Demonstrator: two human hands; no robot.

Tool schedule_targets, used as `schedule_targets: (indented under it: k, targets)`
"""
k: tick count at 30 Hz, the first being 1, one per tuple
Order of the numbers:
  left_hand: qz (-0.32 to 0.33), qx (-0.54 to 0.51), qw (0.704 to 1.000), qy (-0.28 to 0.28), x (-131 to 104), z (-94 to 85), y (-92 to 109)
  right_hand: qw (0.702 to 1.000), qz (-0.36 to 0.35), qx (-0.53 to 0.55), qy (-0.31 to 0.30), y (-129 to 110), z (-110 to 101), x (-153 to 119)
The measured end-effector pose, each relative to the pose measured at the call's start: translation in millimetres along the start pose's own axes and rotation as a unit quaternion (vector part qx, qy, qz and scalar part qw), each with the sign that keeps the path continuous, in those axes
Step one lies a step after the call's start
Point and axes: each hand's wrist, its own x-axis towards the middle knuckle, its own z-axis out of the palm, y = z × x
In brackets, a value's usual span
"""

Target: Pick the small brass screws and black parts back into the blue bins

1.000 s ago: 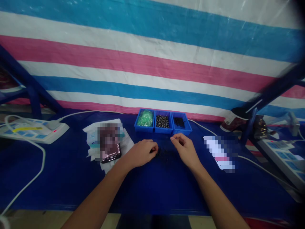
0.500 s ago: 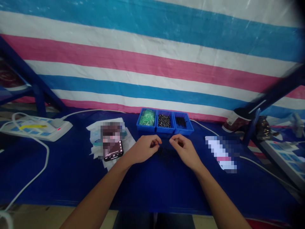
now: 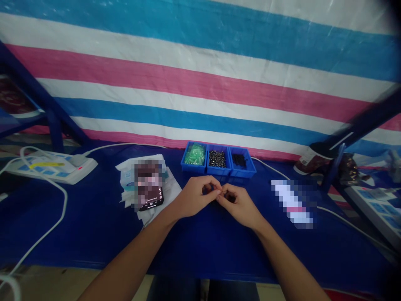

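Observation:
My left hand (image 3: 200,195) and my right hand (image 3: 237,203) meet over the middle of the blue table (image 3: 200,246), fingertips touching. Thumb and forefinger are pinched together on each hand; whatever sits between them is too small to make out. Just beyond stand three joined blue bins. The left bin holds clear green plastic pieces (image 3: 195,155), the middle one small shiny metal parts (image 3: 217,159), and the right one small black pieces (image 3: 239,160). Dark bits on the table beneath my fingers are mostly hidden by the hands.
To the left, a phone (image 3: 151,200) lies on white paper packaging (image 3: 172,184), near a power strip (image 3: 78,171) with a white cable. On the right are a second, blurred-out device (image 3: 291,205), a dark cup (image 3: 311,159) and another power strip (image 3: 376,209). Striped sheeting hangs behind.
My hands were apart a moment ago, each above the table. They have come together, and their fingertips now touch.

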Motion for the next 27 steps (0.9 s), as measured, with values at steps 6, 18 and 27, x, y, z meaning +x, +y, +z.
schedule_targets:
  k: [6,18,27]
  targets:
    - [0.004,-0.005,1.0,0.005,-0.8,1.0,-0.9,0.999,-0.019,-0.03,0.028,-7.4,1.8,-1.3]
    - [-0.009,0.021,1.0,0.009,2.0,-1.7,-3.1,0.99,0.004,0.059,0.132,0.9,-6.3,2.8]
    - [-0.039,-0.054,0.997,-0.047,3.0,-0.9,-4.6,0.993,0.01,0.078,0.087,-4.7,-3.8,0.5]
